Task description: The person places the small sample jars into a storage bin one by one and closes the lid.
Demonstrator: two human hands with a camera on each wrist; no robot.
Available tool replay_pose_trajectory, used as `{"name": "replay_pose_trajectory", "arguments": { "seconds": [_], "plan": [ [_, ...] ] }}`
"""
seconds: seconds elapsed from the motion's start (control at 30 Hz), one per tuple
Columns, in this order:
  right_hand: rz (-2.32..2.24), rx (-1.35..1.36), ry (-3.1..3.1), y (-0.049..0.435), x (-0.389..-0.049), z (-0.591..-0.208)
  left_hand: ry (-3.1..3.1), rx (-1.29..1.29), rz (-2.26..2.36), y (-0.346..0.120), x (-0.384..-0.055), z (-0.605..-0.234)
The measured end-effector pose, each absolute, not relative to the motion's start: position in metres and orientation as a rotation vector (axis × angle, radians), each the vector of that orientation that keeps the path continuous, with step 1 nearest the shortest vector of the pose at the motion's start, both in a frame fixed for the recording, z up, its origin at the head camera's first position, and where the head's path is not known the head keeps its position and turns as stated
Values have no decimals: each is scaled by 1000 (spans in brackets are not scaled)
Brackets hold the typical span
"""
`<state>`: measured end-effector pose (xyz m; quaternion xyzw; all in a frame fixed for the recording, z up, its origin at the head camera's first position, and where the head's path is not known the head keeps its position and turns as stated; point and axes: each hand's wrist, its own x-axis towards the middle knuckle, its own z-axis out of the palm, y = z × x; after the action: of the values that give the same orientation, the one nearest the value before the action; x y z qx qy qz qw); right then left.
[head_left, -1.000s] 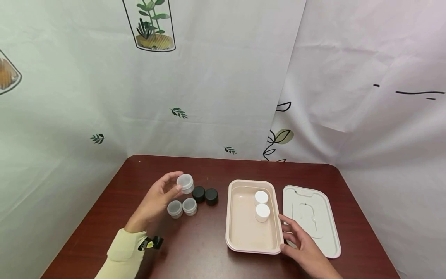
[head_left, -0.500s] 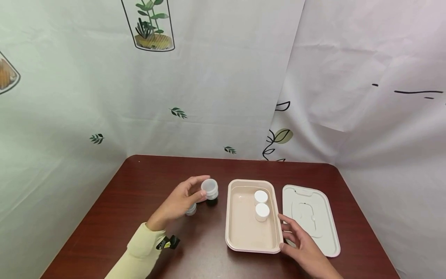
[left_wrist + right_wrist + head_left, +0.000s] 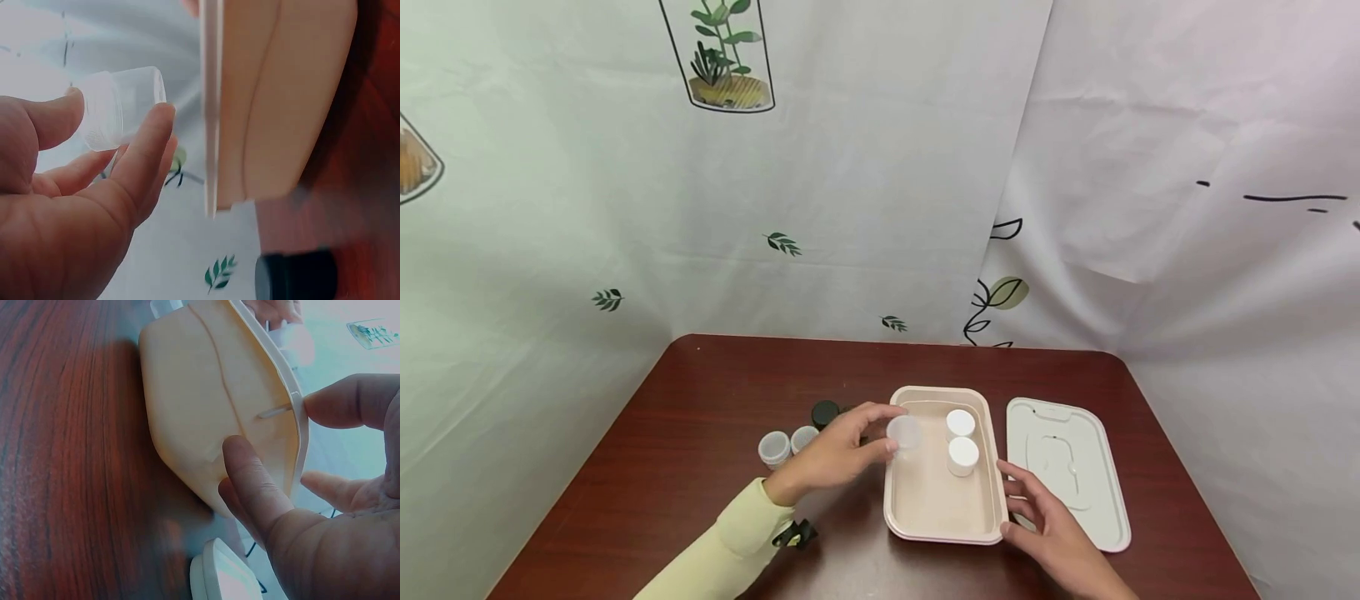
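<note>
My left hand (image 3: 838, 450) pinches a small clear plastic jar (image 3: 905, 432) between thumb and fingers over the left rim of a beige box (image 3: 942, 538). The left wrist view shows the ribbed end of this jar (image 3: 103, 112) by the thumb. Along the box's right side, my right hand (image 3: 1048, 529) rests with loosely bent fingers. In the right wrist view two fingertips meet the rim, and other fingers (image 3: 240, 453) lie against the outer wall. Inside the box stand two white-topped jars (image 3: 962, 456), one behind the other.
Left of the box, two more clear jars (image 3: 774, 448) stand beside a black jar (image 3: 825, 413); another black one is mostly hidden behind my left hand. A pale box lid (image 3: 1067, 425) lies flat right of the box. A printed cloth (image 3: 835, 167) hangs behind the table.
My left hand has carried the clear jar rightward, from above the other clear and black jars to the left part of the box. The right hand has stayed at the box's side.
</note>
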<state>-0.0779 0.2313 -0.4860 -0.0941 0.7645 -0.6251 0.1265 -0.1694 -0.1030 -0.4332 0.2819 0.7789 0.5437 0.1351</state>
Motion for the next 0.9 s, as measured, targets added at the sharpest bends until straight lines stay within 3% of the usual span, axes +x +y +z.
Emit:
{"name": "replay_pose_trajectory", "arguments": {
  "seconds": [0.47,0.9],
  "plan": [
    [-1833,-366,2237,232,-78,-488,2423,1069,1230,-53,-167,-446],
    [-1829,-350,2216,234,-78,-487,2605,1079,809,-14,-163,-453]
  ]
}}
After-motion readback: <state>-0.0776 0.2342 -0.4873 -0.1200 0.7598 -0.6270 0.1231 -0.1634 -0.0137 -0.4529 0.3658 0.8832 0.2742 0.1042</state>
